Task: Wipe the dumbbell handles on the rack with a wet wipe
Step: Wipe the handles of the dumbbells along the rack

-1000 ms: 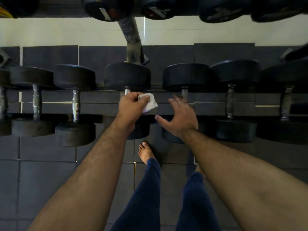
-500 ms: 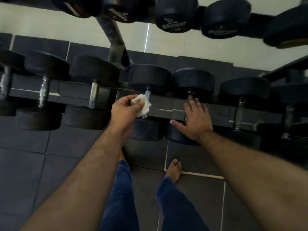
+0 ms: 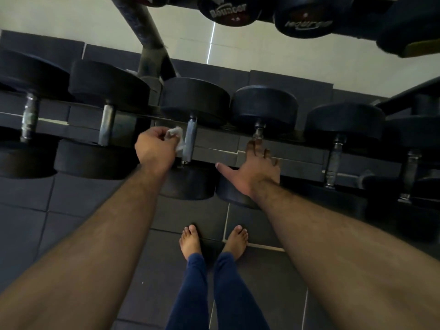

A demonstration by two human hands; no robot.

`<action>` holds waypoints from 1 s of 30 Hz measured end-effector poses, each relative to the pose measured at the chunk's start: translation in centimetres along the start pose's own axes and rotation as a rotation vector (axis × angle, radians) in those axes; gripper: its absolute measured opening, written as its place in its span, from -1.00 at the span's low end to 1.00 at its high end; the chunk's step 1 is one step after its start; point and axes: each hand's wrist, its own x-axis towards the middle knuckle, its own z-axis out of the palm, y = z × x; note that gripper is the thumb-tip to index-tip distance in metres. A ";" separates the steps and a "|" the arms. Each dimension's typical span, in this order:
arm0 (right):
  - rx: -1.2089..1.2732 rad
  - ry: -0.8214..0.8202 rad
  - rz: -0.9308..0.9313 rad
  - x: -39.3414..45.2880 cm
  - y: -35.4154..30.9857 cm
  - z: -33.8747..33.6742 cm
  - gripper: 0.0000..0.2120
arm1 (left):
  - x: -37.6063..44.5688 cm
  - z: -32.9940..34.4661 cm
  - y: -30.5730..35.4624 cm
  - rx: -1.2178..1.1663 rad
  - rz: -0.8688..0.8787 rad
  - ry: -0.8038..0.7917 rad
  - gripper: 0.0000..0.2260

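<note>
Head view shows the wet wipe (image 3: pixel 175 135), white and crumpled into a small wad, pinched in the curled fingers of the left hand (image 3: pixel 156 148). It touches the left side of a metal dumbbell handle (image 3: pixel 189 141), which is grey and sits between two round black weights on the lower rack (image 3: pixel 214 154). Just to the right, the right hand (image 3: pixel 256 166) is wide, fingers straight, resting over the handle of the neighbour dumbbell (image 3: pixel 264 107). Below, two bare feet (image 3: pixel 190 241) stand on dark floor tiles (image 3: pixel 71 198).
</note>
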 end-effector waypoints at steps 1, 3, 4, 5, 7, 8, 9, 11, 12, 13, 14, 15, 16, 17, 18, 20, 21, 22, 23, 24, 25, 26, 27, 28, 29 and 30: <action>-0.008 -0.009 0.010 0.1 -0.2 0.0 0.29 | 0.6 0.2 -0.1 0.017 -0.010 0.007 -0.93; -0.012 0.009 0.025 0.2 -0.7 0.2 0.31 | 2.0 0.7 -0.3 0.054 0.002 0.010 -0.96; 0.001 0.048 0.029 0.2 -0.8 0.4 0.29 | 2.6 1.0 -0.3 0.088 0.021 0.014 -0.98; 0.013 0.104 0.030 0.1 -0.9 0.6 0.26 | 3.1 1.4 -0.1 0.129 0.047 0.020 -0.92; 0.009 0.196 0.035 0.0 -0.8 1.0 0.18 | 3.3 2.4 0.8 0.192 0.113 -0.003 -0.84; -0.003 0.213 0.037 0.0 -0.8 1.0 0.16 | 2.9 2.7 1.5 0.221 0.155 -0.046 -0.82; -0.014 0.217 0.040 -0.1 -0.9 1.1 0.15 | 2.6 3.0 2.0 0.274 0.207 -0.095 -0.81; -0.023 0.214 0.049 -0.2 -1.2 1.0 0.14 | 1.9 2.6 2.5 0.473 0.366 -0.203 -0.81; -0.021 0.213 0.054 -0.3 -1.3 0.9 0.13 | 1.8 2.0 2.6 0.617 0.457 -0.271 -0.80; -0.021 0.211 0.057 -0.4 -1.3 0.8 0.12 | 2.0 1.2 2.3 0.764 0.539 -0.342 -0.78; -0.021 0.209 0.055 -0.5 -1.3 0.7 0.12 | 2.2 0.3 2.1 0.880 0.596 -0.422 -0.77; -0.020 0.208 0.050 -0.6 -1.4 0.6 0.11 | 2.3 -0.5 1.8 0.967 0.618 -0.501 -0.76; -0.018 0.207 0.047 -0.6 -1.4 0.5 0.11 | 2.5 -1.4 1.7 1.030 0.627 -0.566 -0.77; -0.019 0.207 0.048 -0.7 -1.5 0.5 0.10 | 2.7 -2.1 1.7 1.039 0.640 -0.597 -0.78; -0.022 0.209 0.052 -0.7 -1.6 0.4 0.09 | 3.1 -2.4 1.8 0.998 0.673 -0.581 -0.80; -0.035 0.216 0.064 -0.6 -1.8 0.4 0.09 | 3.7 -2.0 2.5 0.822 0.757 -0.395 -0.81; -0.039 0.217 0.071 -0.6 -1.9 0.5 0.09 | 4.0 -1.3 2.7 0.725 0.794 -0.289 -0.79; -0.042 0.216 0.078 -0.6 -2.0 0.5 0.09 | 4.3 -0.4 2.7 0.681 0.826 -0.241 -0.78; -0.041 0.214 0.083 -0.6 -2.0 0.5 0.08 | 4.4 0.5 2.6 0.710 0.858 -0.259 -0.77; -0.040 0.216 0.086 -0.7 -2.0 0.5 0.08 | 4.4 1.4 2.3 0.785 0.887 -0.332 -0.76; -0.040 0.219 0.089 -0.7 -2.0 0.5 0.07 | 4.7 2.1 1.7 0.854 0.921 -0.413 -0.77; -0.043 0.221 0.089 -0.7 -2.0 0.5 0.07 | 4.9 2.2 1.4 0.900 0.955 -0.486 -0.78; -0.046 0.222 0.089 -0.7 -2.1 0.4 0.06 | 5.2 1.9 1.5 0.930 0.979 -0.551 -0.80; -0.048 0.224 0.089 -0.7 -2.2 0.4 0.06 | 5.4 1.3 1.6 0.960 0.989 -0.619 -0.81; -0.048 0.226 0.089 -0.7 -2.3 0.4 0.06 | 5.5 0.6 1.7 1.011 0.995 -0.712 -0.81; -0.049 0.227 0.091 -0.6 -2.3 0.4 0.06 | 5.4 -0.1 1.8 1.072 1.001 -0.813 -0.81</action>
